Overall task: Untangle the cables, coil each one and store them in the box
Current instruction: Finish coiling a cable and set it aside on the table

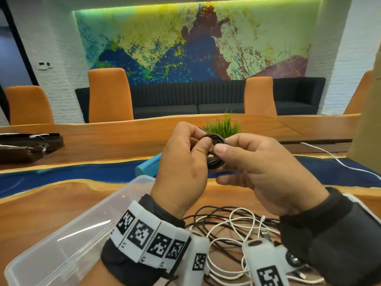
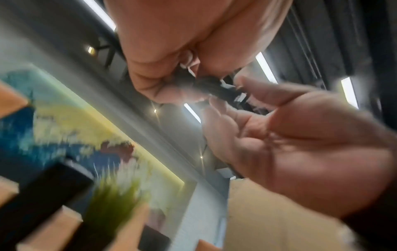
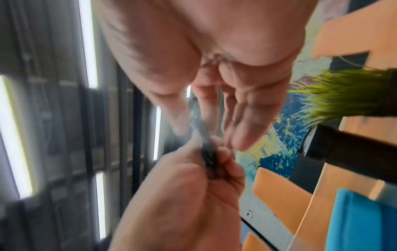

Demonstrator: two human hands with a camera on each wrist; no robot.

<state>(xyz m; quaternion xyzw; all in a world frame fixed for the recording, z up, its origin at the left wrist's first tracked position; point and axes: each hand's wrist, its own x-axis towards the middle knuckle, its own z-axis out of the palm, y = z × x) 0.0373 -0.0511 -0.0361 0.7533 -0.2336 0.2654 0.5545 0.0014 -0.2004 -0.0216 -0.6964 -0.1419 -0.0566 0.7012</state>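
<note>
Fingers of both hands meet above the wooden surface (image 1: 61, 203): the left hand (image 1: 181, 168) and the right hand (image 1: 261, 174) each pinch the small coiled black cable (image 1: 214, 150) from their own side, thumbs on its near face, so the coil hangs between the fingertips, clear of the surface. Below the wrists a tangle of white and dark cables (image 1: 233, 228) lies loose on the surface, just beside the open clear plastic box (image 1: 68, 240) under the left forearm. Beyond the fingers stand a blue lid (image 1: 147, 165) and a potted grass plant (image 1: 224, 125); both wrist views are blurred.
</note>
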